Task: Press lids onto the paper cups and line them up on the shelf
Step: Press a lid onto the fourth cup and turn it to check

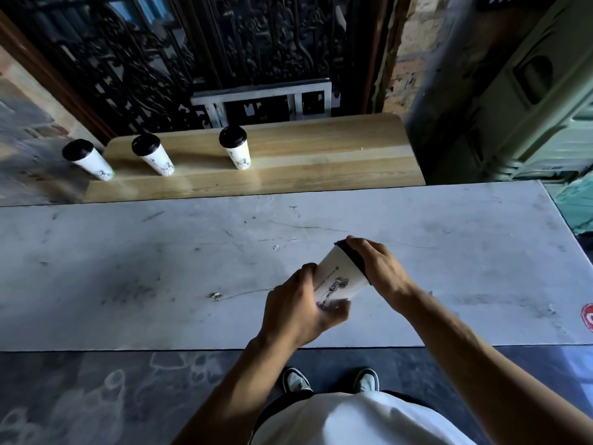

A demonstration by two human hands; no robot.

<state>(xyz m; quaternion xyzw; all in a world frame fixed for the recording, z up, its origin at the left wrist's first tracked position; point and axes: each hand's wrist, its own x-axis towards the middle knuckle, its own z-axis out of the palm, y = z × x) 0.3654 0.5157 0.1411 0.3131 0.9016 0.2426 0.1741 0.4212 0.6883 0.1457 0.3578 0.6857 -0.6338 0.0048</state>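
Four paper cups were counted. Three lidded cups (238, 147) stood upright on the wooden shelf (321, 155). The fourth cup (337, 277) was above the grey desk (128, 268), tilted, long axis diagonal, black lid (353, 258) pointing upper right. The left hand (298, 309) gripped its base; the right hand (378, 268) clasped the lid. Its printing was illegible.

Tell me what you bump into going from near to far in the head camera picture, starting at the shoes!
Shoes → left hand gripping the held cup's base → right hand over its black lid → bare grey table → wooden shelf with lidded cups → dark iron grille.
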